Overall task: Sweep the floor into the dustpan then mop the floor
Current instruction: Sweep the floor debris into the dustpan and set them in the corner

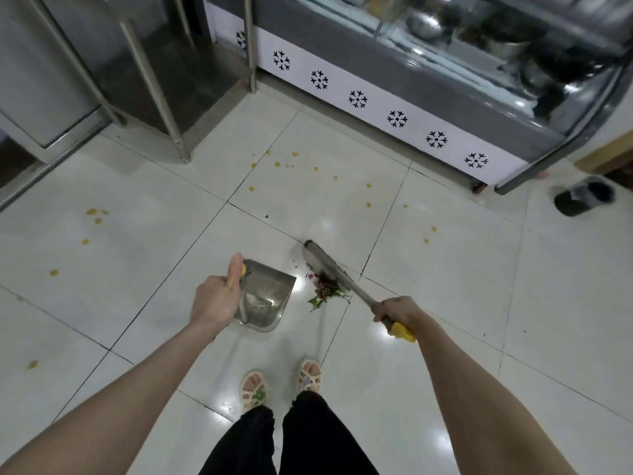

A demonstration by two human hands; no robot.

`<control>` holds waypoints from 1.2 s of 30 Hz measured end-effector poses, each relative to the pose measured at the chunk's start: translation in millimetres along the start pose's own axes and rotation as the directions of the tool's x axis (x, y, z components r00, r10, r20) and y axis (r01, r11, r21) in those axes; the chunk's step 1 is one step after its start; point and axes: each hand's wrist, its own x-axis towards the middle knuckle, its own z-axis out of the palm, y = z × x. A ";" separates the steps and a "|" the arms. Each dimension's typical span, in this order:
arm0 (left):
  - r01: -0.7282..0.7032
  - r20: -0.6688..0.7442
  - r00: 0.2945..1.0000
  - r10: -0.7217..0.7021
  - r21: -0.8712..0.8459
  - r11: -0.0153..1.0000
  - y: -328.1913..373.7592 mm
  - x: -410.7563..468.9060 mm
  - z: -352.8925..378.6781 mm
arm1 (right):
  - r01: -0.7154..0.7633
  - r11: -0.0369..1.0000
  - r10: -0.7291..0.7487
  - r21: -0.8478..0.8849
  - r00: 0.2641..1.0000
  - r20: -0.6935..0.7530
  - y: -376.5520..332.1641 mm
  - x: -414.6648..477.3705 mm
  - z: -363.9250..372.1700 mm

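A small pile of debris point(325, 289) lies on the tiled floor point(445, 303) between the metal dustpan point(270, 293), whose handle the left hand point(215, 299) grips, and the broom point(329, 265), gripped by the right hand point(399, 311), yellow stains point(251, 188) scattered beyond.

Left grip point(217, 298) and right grip point(399, 311) both clench, held forward.
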 end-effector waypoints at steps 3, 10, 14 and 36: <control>-0.017 0.003 1.000 0.017 0.008 1.000 -0.7 -6.5 1.3 | -0.032 0.995 0.035 0.098 0.999 -0.034 16.0 -15.1 1.8; -0.013 -0.024 1.000 0.013 0.009 1.000 -6.8 -17.6 3.9 | -0.115 0.920 0.140 0.375 0.989 -0.042 35.5 -15.9 6.9; -0.022 -0.039 0.999 0.022 0.014 1.000 -10.1 -25.2 6.1 | -0.129 0.845 0.152 0.519 0.988 -0.002 40.7 -10.1 18.0; -0.115 0.055 0.992 0.112 0.045 0.992 -0.6 38.9 -56.4 | -0.067 0.893 0.122 0.445 0.988 -0.097 -30.9 -18.2 62.1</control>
